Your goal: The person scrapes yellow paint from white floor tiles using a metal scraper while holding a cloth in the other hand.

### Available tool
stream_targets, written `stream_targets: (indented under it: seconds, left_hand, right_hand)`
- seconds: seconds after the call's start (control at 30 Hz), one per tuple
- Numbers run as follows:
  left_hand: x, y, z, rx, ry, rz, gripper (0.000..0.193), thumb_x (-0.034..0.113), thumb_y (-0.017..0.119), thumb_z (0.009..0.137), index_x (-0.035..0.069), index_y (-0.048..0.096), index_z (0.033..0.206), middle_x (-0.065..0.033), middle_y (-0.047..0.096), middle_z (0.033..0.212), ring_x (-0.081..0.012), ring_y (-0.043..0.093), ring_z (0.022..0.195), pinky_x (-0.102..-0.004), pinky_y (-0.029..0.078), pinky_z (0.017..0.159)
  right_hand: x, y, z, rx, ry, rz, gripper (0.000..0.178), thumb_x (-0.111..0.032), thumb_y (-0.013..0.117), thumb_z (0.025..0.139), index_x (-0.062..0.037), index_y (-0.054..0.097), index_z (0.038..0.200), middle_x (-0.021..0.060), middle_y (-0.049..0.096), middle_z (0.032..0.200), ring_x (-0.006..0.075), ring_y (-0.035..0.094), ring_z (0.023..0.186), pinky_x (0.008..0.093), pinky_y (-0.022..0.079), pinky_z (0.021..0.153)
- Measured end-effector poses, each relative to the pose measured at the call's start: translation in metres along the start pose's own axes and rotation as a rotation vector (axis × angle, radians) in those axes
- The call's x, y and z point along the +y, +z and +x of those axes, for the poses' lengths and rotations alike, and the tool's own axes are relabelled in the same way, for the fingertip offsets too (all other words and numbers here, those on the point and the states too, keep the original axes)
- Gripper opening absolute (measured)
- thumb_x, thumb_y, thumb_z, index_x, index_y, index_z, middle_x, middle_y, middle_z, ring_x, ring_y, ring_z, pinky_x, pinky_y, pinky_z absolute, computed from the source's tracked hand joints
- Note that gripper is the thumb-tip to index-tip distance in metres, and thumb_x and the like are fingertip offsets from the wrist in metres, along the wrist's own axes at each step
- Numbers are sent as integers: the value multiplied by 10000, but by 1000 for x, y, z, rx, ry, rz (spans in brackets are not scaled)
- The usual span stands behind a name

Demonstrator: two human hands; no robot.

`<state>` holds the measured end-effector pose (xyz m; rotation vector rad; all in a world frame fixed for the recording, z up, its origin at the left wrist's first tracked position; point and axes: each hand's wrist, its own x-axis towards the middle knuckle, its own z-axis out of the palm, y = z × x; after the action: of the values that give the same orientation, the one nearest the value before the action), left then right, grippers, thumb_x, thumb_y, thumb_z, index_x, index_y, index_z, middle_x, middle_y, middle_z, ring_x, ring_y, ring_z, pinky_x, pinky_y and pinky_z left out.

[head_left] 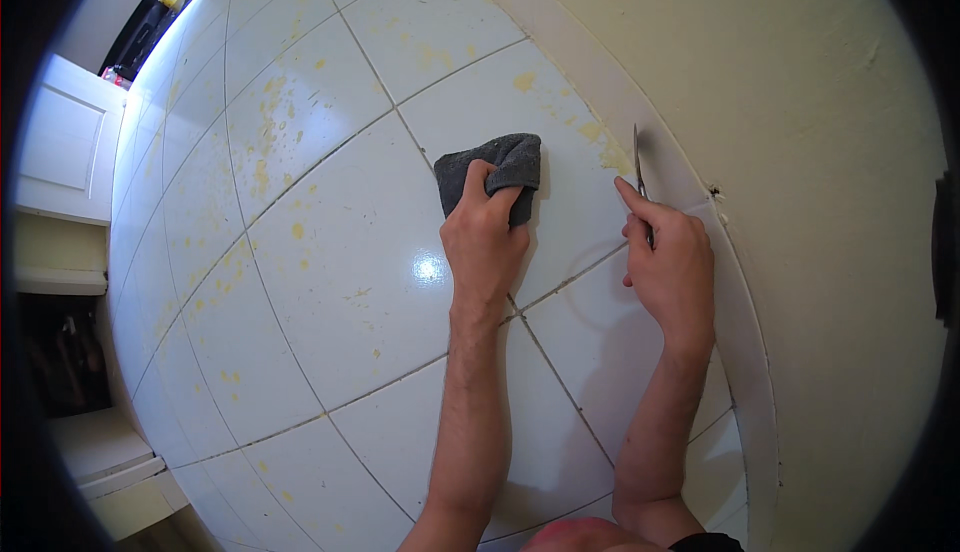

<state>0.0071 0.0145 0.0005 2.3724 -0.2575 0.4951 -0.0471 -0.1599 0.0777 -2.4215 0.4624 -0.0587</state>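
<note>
My left hand (pixel 484 242) is closed on a folded dark grey cloth (pixel 517 157), its fingers tucked into the folds, against the white tiles (pixel 350 202). In my right hand (pixel 672 262) is a knife (pixel 639 157) with a thin blade pointing away from me, near the wall. Its handle is mostly hidden by my fingers, and my index finger is stretched out beside the blade. Just beyond that fingertip, yellow patches (pixel 606 147) mark the tile along the skirting.
More yellow spots (pixel 270 132) are scattered over the tiles to the left. A beige wall (pixel 820 202) with a pale skirting (pixel 700 152) curves along the right. White cabinetry (pixel 65 142) with a dark open compartment (pixel 65 352) stands at the left edge.
</note>
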Motion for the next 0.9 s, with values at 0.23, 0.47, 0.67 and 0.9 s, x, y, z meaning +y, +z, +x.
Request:
stream_targets:
  seconds: [0.23, 0.47, 0.67, 0.9]
  left_hand:
    - [2, -2, 0, -13, -12, 3, 377, -78, 705, 642, 90, 760, 975, -52, 625, 1103, -293, 680, 849, -412, 565, 683]
    - [2, -5, 1, -2, -1, -4, 379, -82, 700, 642, 86, 760, 976, -56, 626, 1104, -295, 677, 847, -413, 563, 687]
    - [1, 1, 0, -7, -3, -19, 382, -88, 693, 638, 82, 760, 974, -65, 628, 1101, -305, 674, 837, -414, 558, 679]
    - [-2, 2, 0, 13, 1, -11, 354, -80, 690, 656, 79, 763, 964, -77, 641, 1128, -315, 679, 820, -416, 556, 677]
  right_hand:
    - [0, -1, -1, -18, 17, 3, 352, -60, 583, 958, -154, 742, 1257, 203, 662, 819, 392, 630, 739, 483, 484, 694]
    - [4, 0, 0, -1, -58, -34, 417, -49, 533, 988, -162, 689, 1358, 112, 677, 766, 172, 638, 494, 347, 531, 573]
    - [2, -2, 0, 10, 2, 90, 348, -24, 576, 948, -85, 727, 1255, 257, 599, 724, 394, 569, 606, 460, 460, 632]
    - [9, 3, 3, -27, -16, 98, 379, -60, 551, 1023, -132, 672, 1375, 105, 644, 744, 175, 687, 537, 324, 526, 542]
